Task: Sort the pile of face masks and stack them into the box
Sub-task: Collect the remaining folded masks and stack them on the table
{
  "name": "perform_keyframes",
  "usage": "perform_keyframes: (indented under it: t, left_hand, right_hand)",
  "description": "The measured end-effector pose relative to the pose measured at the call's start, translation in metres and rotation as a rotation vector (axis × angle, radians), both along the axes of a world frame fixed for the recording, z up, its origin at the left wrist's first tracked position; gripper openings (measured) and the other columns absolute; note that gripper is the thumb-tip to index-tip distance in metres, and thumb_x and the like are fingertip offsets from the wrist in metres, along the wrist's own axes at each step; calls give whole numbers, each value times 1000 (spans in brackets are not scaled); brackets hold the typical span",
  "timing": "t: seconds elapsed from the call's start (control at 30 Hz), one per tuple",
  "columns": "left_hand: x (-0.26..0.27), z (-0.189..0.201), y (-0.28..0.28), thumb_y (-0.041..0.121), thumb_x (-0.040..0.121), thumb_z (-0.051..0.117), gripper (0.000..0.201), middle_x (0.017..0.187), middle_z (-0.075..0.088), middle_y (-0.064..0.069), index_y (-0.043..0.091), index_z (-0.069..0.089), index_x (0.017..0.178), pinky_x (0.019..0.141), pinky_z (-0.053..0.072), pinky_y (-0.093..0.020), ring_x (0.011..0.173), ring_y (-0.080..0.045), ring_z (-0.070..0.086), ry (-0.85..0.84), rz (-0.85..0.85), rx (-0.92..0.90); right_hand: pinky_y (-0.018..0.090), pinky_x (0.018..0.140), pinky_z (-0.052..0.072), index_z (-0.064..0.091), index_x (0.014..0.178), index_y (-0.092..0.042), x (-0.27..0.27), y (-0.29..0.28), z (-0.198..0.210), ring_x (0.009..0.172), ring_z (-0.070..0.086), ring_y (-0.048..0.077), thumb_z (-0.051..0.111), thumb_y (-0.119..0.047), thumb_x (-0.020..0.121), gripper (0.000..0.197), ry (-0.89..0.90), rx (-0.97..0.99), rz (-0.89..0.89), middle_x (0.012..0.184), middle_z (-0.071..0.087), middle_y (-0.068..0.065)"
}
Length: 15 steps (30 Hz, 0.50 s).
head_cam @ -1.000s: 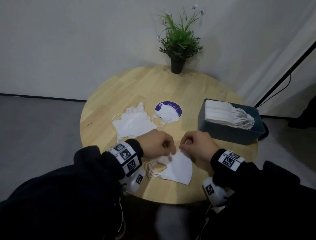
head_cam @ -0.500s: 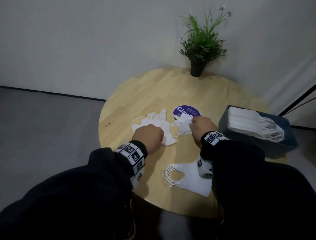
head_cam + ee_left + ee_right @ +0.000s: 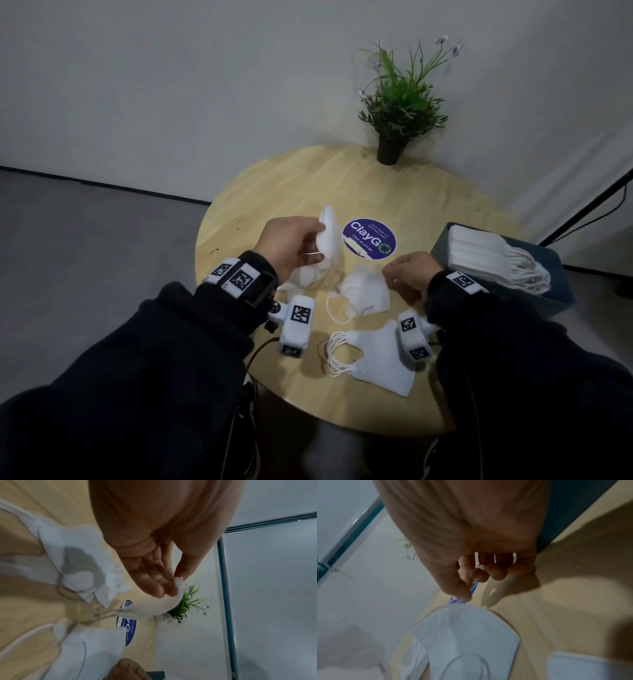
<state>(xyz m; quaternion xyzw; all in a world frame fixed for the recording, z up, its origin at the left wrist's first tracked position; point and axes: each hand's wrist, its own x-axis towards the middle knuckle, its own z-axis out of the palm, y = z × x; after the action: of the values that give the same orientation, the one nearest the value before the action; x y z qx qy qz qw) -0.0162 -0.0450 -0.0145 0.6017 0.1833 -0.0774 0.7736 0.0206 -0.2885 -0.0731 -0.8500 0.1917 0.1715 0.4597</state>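
Left hand point(image 3: 291, 243) is raised just left of the purple sticker point(image 3: 369, 238), grip closed on a white mask point(image 3: 329, 233) pinched between thumb and fingers. In the left wrist view the thumb meets the fingertips point(image 3: 164, 588) on the mask's top edge point(image 3: 177, 588). The mask hangs off the desk point(image 3: 291, 181), and its ear loop trails down toward the crumpled masks point(image 3: 305, 275) lying below the hand.

Right hand point(image 3: 411, 270) sits just right of and below the sticker, between it and the box point(image 3: 558, 291). Fingers are loosely curled point(image 3: 494, 572), with nothing visibly held, so the grip is empty. It hovers at the upper right edge of a loose mask point(image 3: 364, 294) that lies flat on the desk just below the sticker, ear loop spread toward the near edge. Contact between hand and this mask: cannot tell.

A neat stack of folded masks point(image 3: 376, 359) lies nearer the desk's front edge, well below the sticker, loops bunched on its left. The right wrist camera partly covers its right side.

The dark blue box is at the desk's right edge, right of the sticker, with a row of masks point(image 3: 486, 253) packed in it, loops hanging over the right side.

A potted plant point(image 3: 400, 102) stands at the far edge of the desk, beyond the sticker, against the wall.
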Motion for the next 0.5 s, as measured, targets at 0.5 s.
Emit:
perform_keyframes:
  t: [0.5]
  left_hand:
    - [-10, 12, -19, 11, 94, 68, 12, 59, 57, 1, 10, 63, 83, 54, 57, -30, 50, -17, 58, 62, 18, -185]
  right_hand:
    - [31, 82, 56, 71, 100, -18, -17, 37, -6, 93, 68, 23, 72, -24, 81, 19, -150, -492, 334, 99, 71, -1]
